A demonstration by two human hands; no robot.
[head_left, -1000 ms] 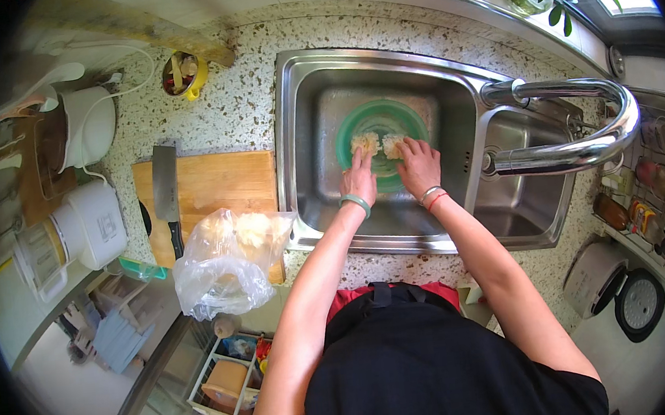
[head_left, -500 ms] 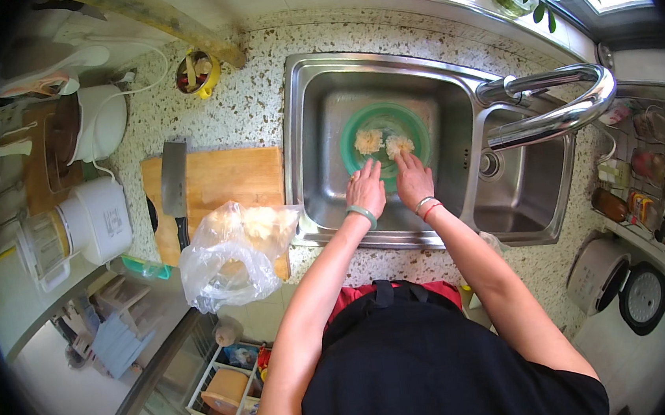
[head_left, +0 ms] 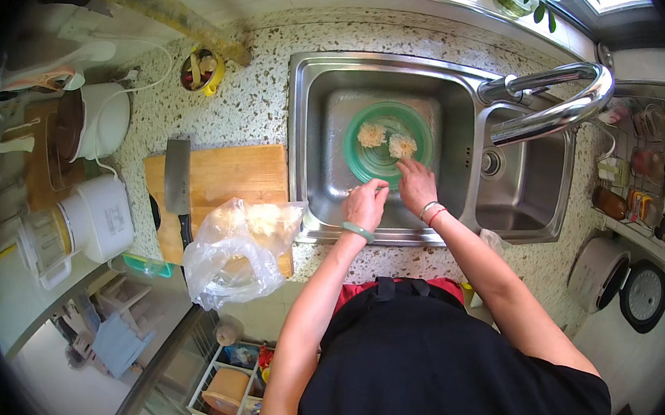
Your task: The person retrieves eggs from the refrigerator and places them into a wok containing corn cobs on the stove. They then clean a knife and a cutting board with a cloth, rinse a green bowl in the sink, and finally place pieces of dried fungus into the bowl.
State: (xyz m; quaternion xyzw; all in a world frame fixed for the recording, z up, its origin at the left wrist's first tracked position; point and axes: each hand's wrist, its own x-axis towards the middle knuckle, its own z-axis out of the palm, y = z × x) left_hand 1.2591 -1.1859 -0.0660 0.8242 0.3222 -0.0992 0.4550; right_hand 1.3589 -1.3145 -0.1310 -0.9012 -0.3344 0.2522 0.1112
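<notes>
Two pale, ruffled clumps that look like white fungus, a left one [head_left: 371, 134] and a right one [head_left: 402, 146], lie apart in a round green basin [head_left: 354, 163]. The basin stands in the large bowl of a steel sink [head_left: 332, 200]. At its near edge my left hand [head_left: 366, 206] is closed, fingers curled and thumb against them; whatever is inside is hidden. My right hand [head_left: 417, 184] stays open, its fingers stretched toward the near rim, just short of the right clump.
On the left, a wooden cutting board [head_left: 234, 169] bears a cleaver [head_left: 179, 177] and a clear plastic bag [head_left: 231, 272] with more pale clumps. A chrome tap [head_left: 569, 112] arches over the smaller sink bowl. A yellow cup [head_left: 215, 82] stands at the back left.
My left hand has drawn back from the basin and its fingers have curled. My right hand has shifted slightly toward me, away from the right clump.
</notes>
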